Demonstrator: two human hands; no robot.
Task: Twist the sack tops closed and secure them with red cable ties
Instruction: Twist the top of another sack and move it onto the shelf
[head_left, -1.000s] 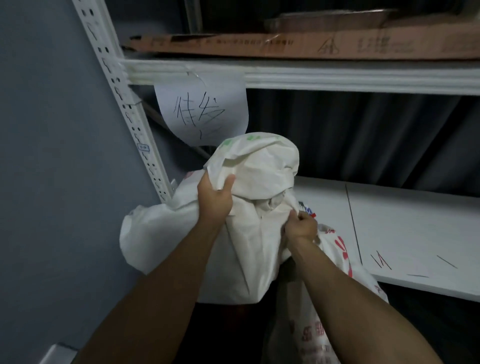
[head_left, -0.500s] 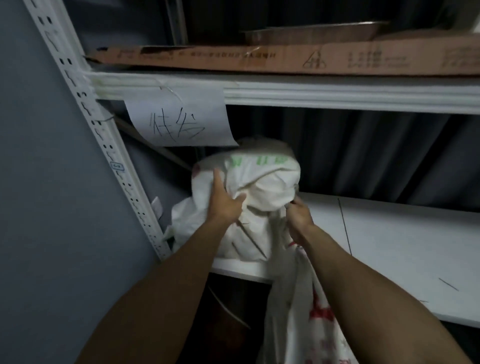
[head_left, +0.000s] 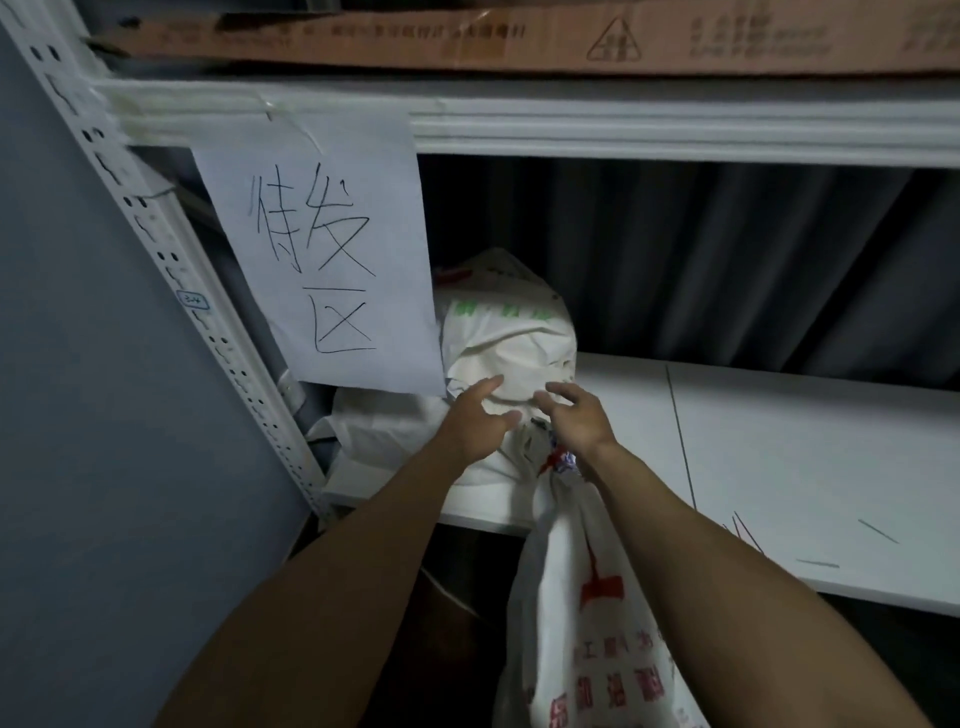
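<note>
A white woven sack (head_left: 511, 343) with green and red print lies bundled on the white shelf (head_left: 779, 457) at its left end. Its loose top hangs over the shelf's front edge, and a red cable tie (head_left: 558, 460) shows at the neck. My left hand (head_left: 480, 415) hovers at the sack's front with fingers spread, holding nothing. My right hand (head_left: 576, 415) is just right of it, fingers apart, close to the sack. The hanging part (head_left: 597, 623) carries red print and drops between my forearms.
A paper sign (head_left: 322, 249) with handwritten characters hangs from the upper shelf beam (head_left: 623, 124) and covers the sack's left side. A perforated white upright (head_left: 156, 249) stands at the left against a grey wall. A flat cardboard box (head_left: 467, 36) lies on the upper shelf. Dark curtain behind.
The sack has been pushed back onto the shelf. Both hands have let go of it and now have spread fingers. The view has moved closer.
</note>
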